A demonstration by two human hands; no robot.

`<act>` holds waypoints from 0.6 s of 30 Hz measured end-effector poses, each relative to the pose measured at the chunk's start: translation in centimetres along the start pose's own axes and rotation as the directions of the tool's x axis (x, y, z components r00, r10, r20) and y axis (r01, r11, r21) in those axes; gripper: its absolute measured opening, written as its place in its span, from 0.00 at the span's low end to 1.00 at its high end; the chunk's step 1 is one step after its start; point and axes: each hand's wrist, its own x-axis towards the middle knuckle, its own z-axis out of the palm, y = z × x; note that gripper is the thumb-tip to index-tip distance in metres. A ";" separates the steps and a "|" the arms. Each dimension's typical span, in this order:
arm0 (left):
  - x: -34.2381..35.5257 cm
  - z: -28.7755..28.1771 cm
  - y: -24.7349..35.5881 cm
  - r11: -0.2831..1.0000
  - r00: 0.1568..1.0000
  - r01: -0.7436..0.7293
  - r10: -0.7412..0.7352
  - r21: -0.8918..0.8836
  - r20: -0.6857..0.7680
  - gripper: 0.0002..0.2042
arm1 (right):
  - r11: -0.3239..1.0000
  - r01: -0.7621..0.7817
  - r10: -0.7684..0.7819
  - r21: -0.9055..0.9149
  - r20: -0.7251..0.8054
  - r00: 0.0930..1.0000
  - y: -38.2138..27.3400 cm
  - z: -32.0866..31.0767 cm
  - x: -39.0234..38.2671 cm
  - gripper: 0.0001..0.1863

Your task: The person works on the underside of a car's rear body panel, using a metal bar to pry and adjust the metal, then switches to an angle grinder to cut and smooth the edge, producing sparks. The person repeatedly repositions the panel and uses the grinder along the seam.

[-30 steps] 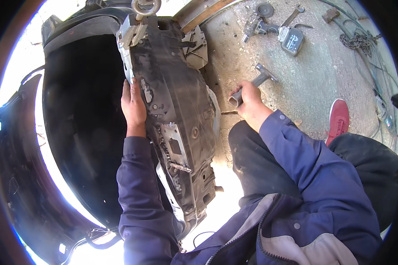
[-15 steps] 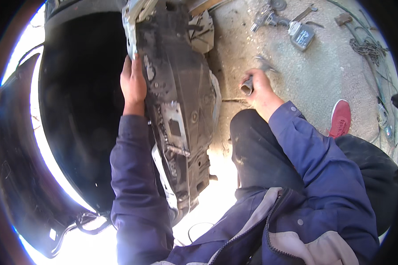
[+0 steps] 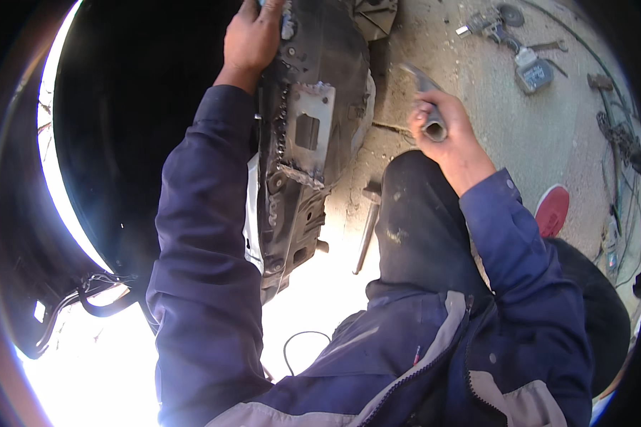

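Observation:
My left hand [image 3: 252, 39] is closed over the upper edge of a dark car body section [image 3: 335, 64], its fingertips cut off by the top of the picture. A bare metal plate [image 3: 318, 114] with a rectangular hole is set in this section, with rough weld beads along its side. In my right hand [image 3: 449, 128] is a hammer [image 3: 433, 128] with a hollow tube handle, the open end towards me. Its thin pointed head reaches away over the floor, apart from the car body. My right fist covers most of the handle.
Another hammer [image 3: 367, 229] lies beside my knee. At the far right are a cordless grinder [image 3: 506, 35] with its battery, a wrench [image 3: 548, 46], a chain [image 3: 611, 132] and cables. A large black panel [image 3: 114, 142] fills the left. My red shoe [image 3: 552, 210] is on the floor.
The view has shifted, so the car body and tools appear displaced. My right hand has turned the hammer so its tube end faces me more. My left hand stays on the edge.

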 end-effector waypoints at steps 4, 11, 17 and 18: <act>-0.2 -0.5 0.8 0.992 0.995 0.088 -0.091 0.089 0.027 0.26 | 0.891 0.454 -0.443 -0.011 -0.245 0.863 -3.3 -4.7 1.5 0.06; 0.7 0.2 -1.8 0.967 0.969 0.241 -0.244 0.080 0.031 0.27 | 0.839 0.542 -0.520 0.050 -0.218 0.826 -7.5 -3.3 -2.6 0.05; -1.9 -3.2 -3.0 0.959 0.986 0.121 -0.085 -0.255 0.145 0.47 | 0.896 0.298 -0.317 -0.331 -0.004 0.949 -3.7 5.5 -10.6 0.10; -3.6 -4.2 -2.9 0.959 0.977 0.114 -0.061 -0.258 0.206 0.50 | 0.836 0.305 -0.331 -0.457 0.023 0.943 -2.9 6.8 -12.2 0.09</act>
